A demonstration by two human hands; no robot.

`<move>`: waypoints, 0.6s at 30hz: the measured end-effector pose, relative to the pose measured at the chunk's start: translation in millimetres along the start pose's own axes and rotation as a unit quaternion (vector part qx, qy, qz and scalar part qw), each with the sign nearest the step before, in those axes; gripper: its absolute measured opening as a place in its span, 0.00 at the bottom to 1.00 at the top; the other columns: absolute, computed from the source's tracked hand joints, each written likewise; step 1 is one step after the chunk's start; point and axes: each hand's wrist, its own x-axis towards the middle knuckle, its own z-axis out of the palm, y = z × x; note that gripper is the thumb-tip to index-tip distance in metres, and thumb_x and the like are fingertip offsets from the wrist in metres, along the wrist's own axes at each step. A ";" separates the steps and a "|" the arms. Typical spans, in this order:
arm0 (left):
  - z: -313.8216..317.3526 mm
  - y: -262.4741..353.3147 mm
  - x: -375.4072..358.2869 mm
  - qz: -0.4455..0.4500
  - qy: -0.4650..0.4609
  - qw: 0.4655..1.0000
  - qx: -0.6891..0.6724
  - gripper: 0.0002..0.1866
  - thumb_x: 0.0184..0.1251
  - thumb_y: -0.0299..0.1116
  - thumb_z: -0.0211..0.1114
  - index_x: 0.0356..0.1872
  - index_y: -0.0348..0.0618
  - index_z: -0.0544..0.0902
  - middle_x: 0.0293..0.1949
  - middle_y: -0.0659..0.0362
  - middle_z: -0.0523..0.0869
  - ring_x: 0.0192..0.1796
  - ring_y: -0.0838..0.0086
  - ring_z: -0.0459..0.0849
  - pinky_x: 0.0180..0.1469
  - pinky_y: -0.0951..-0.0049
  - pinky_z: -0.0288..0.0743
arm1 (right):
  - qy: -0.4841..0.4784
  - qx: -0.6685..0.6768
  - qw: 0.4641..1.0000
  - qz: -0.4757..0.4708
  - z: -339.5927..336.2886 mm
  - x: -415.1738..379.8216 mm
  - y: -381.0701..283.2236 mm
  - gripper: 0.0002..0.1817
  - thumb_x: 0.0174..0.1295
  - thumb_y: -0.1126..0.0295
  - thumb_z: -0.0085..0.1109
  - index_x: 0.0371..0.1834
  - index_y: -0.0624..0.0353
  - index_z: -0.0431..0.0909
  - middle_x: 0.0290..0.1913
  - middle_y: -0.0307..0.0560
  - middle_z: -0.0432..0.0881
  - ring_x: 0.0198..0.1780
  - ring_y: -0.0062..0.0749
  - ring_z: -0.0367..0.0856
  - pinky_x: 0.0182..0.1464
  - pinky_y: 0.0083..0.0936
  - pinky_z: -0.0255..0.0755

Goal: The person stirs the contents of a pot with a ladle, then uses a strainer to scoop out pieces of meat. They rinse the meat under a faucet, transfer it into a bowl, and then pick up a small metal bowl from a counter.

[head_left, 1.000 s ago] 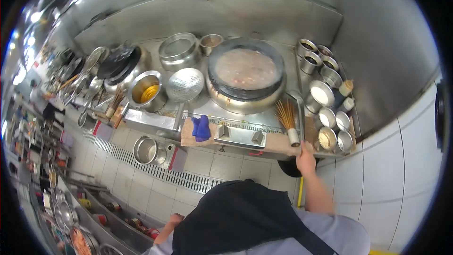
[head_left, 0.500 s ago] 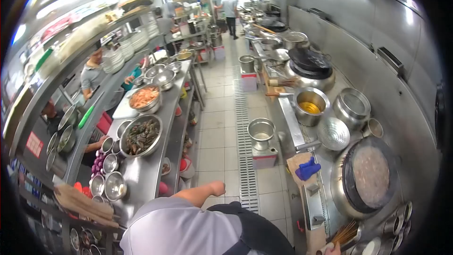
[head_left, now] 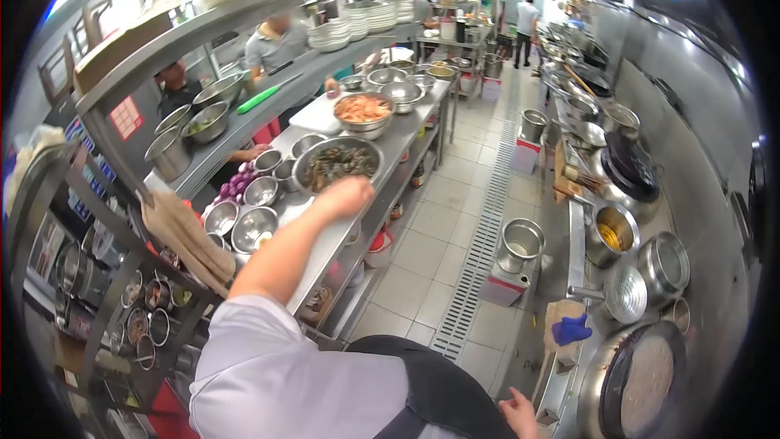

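Left hand reaching to the bowl of dark shellfish, centre of frame.
The left hand [head_left: 345,195], loosely curled and holding nothing, hovers at the near rim of the shellfish bowl [head_left: 337,161]; the right hand [head_left: 518,410], open and empty, hangs bottom right beside the wok [head_left: 638,382]. The tiled aisle [head_left: 443,236] between is open.

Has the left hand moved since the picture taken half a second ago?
Yes. The left hand was hanging beside the body over the floor tiles; now it reaches out to the rim of the seafood bowl on the counter.

L hand [head_left: 348,195] now over mussel bowl [head_left: 337,163]
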 end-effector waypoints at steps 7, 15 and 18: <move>-152.7 -101.6 -9.1 -0.095 0.220 0.970 0.051 0.18 0.56 0.24 0.50 0.48 0.40 0.77 0.47 0.45 0.79 0.52 0.55 0.78 0.55 0.60 0.70 | 0.016 -0.280 0.960 0.004 31.5 51.4 33.3 0.30 0.51 0.63 0.60 0.59 0.64 0.69 0.40 0.56 0.81 0.44 0.43 0.81 0.50 0.34 0.72; -183.3 -186.8 34.5 -0.076 0.227 0.950 0.202 0.19 0.58 0.36 0.57 0.50 0.39 0.75 0.51 0.46 0.76 0.55 0.52 0.74 0.57 0.57 0.68 | -0.004 -0.331 0.941 0.068 112.6 57.2 47.1 0.31 0.52 0.55 0.59 0.58 0.63 0.72 0.52 0.61 0.77 0.55 0.48 0.76 0.57 0.32 0.69; -190.3 -190.7 50.4 -0.092 0.229 0.954 0.171 0.23 0.60 0.40 0.57 0.54 0.40 0.72 0.52 0.47 0.75 0.57 0.52 0.73 0.58 0.57 0.67 | -0.029 -0.263 0.951 0.160 145.9 52.0 50.7 0.33 0.52 0.53 0.59 0.59 0.61 0.71 0.51 0.59 0.78 0.55 0.47 0.76 0.55 0.33 0.70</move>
